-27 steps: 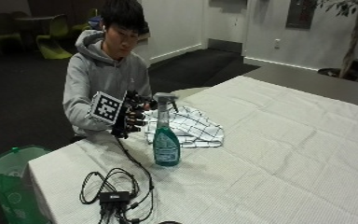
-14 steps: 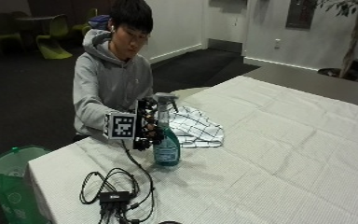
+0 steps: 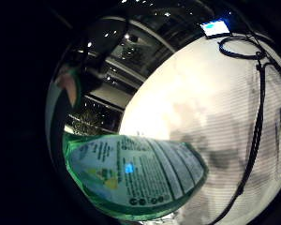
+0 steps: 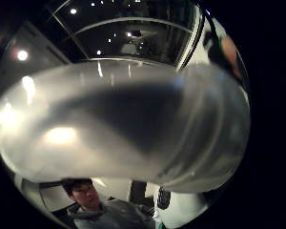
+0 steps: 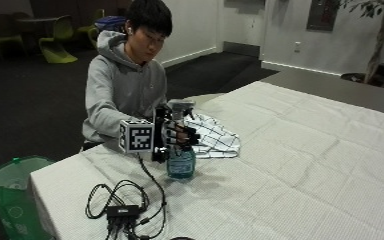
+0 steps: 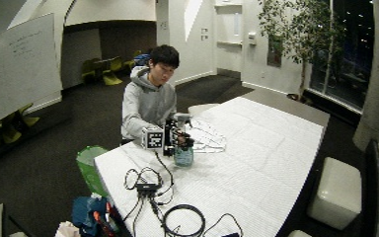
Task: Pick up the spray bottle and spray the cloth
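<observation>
In the outside view, left of centre, our gloved right hand (image 5: 177, 136) is wrapped round the neck of the bottle (image 5: 181, 159); the grip is clenched on it just under the pale trigger head. The bottle stands upright on the bench (image 5: 298, 165), its base apparently touching the surface. The checked cloth (image 5: 212, 140) lies just behind it, toward the person.

In the wide outside view the same cluster sits left of centre: hand (image 6: 176, 137) on bottle (image 6: 183, 155), cloth (image 6: 206, 139) just beside, toward the centre of the frame.

In the little-finger palm view the bottle's label (image 3: 140, 171) fills the lower half, close to the palm, with the bench (image 3: 210, 103) behind it.

In the thumb-side palm view a pale, blurred neck or sprayer part fills the middle; we cannot tell more.

We judge the step in hand is securing the hold before lifting. To do it well, we should seat a finger on the trigger, lift straight up, then turn the nozzle toward the cloth before squeezing, keeping the bottle roughly upright.
</observation>
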A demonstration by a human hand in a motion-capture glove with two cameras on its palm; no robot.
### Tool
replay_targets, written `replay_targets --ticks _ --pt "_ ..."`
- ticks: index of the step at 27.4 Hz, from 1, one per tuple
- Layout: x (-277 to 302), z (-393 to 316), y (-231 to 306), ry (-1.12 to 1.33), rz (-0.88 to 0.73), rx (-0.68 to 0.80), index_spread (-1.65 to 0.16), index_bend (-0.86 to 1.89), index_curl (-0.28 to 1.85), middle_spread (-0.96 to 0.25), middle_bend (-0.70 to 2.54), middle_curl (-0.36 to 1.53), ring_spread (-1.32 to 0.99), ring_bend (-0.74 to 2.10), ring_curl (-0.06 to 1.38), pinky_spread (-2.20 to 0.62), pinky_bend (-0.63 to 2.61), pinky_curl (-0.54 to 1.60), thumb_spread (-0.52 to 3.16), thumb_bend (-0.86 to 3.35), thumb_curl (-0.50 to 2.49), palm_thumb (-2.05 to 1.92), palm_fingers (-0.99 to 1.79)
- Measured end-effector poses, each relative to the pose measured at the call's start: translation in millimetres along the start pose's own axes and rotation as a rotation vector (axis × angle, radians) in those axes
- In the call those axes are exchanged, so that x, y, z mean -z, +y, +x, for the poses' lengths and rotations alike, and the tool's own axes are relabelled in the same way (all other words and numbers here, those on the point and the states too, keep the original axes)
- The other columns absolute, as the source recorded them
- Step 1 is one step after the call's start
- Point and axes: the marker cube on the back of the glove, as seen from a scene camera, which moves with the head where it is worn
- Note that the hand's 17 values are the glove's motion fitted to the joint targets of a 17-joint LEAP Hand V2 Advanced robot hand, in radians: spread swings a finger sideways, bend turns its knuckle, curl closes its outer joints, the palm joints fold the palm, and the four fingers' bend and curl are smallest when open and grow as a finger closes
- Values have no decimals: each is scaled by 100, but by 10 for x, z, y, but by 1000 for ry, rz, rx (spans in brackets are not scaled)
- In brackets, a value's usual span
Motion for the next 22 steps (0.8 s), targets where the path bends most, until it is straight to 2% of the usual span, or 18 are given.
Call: replay_targets --ticks 6,13,17,22 --pt "-50 -15 -46 -34 -14 -40 -21 30 29 -4 47 38 -7 65 32 1 39 29 87 5 38 75 124" --pt "-156 -63 -163 -14 -61 -43 -19 35 38 -7 60 45 -12 71 39 -15 37 33 59 7 49 93 143" --pt "-250 -133 -233 81 -188 -1 -18 40 41 -8 63 47 -13 71 41 -20 38 34 46 4 53 96 144" --pt "-371 -378 -271 262 -447 69 -18 45 45 -9 65 49 -15 72 42 -24 38 36 36 0 57 97 144"
